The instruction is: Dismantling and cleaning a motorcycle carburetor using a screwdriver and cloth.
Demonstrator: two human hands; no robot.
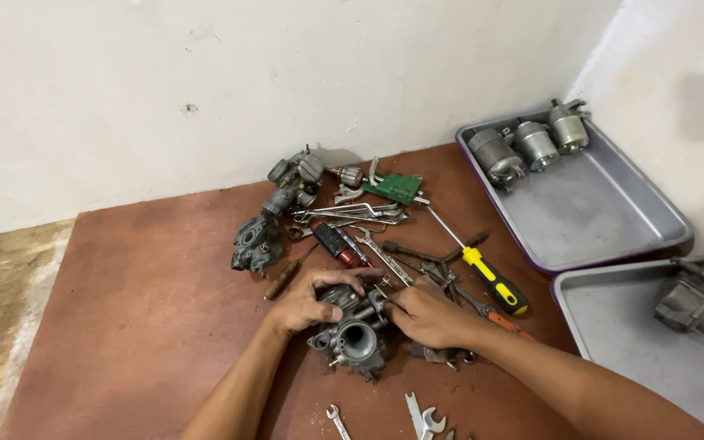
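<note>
Both grips closed around a grey carburettor (pixel 358 336): left hand (pixel 307 301) cupping its top left, right hand (pixel 425 314) pinching its right side. Resting on the brown tabletop (pixel 140 310), just below scattered wrenches (pixel 352 213) and a yellow-handled screwdriver (pixel 492 279).

bare mat (pixel 140 301) left, tool pile (pixel 385 244) (tangled) ahead, trays (pixel 613 212) right

Brown mat (pixel 140 301) on floor against white wall (pixel 205 81). Two spare carburetor bodies (pixel 275 216) near wall. Pile of wrenches (pixel 352 213) beside green circuit board (pixel 393 188). Yellow-handled screwdriver (pixel 490 281) lies diagonal. Metal tray (pixel 605 212) holds three grey cylindrical motors (pixel 531 145). Second tray (pixel 613 326) holds grey casting (pixel 698 297). Small spanners (pixel 421 420) at near mat edge.
</note>
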